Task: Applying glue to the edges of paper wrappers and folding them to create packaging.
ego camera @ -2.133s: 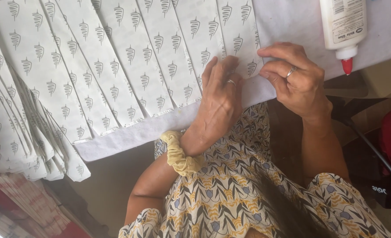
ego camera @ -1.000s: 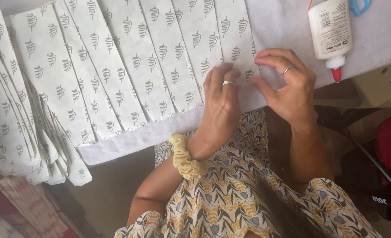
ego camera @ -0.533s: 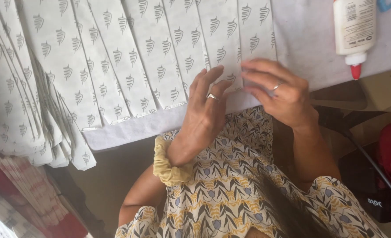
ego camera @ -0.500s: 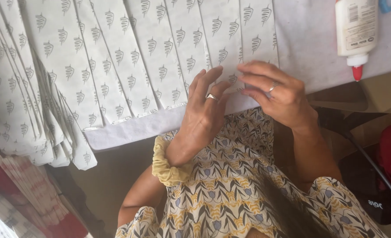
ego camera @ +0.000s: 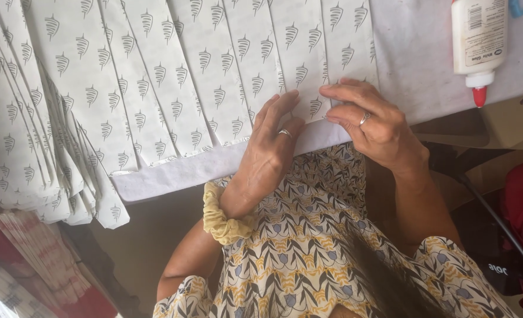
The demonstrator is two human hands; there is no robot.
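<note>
Head view, looking down on the work surface: the left hand [ego camera: 267, 162] lies flat, fingers extended, pressing on the near end of a white paper strip printed with grey leaf motifs [ego camera: 299, 70], grasping nothing. The right hand [ego camera: 373, 121] is curled, its fingertips [ego camera: 332, 118] pinching the strip's lower edge where it meets the white table cover [ego camera: 426, 65]. This strip is the rightmost of a fanned row of like strips [ego camera: 155, 76] running leftward, overlapping more thickly toward the far left. A white glue bottle with a red nozzle [ego camera: 478, 44] lies well apart at upper right, untouched. Judgement: the step in hand appears to be aligning or creasing the strip's end; to do it well, the flat hand should keep even pressure so the strip does not skew against its neighbour, while the pinching fingers work the edge squarely along the cover's border. A yellow scrunchie [ego camera: 223, 218] sits on the left wrist, clear of the paper
</note>
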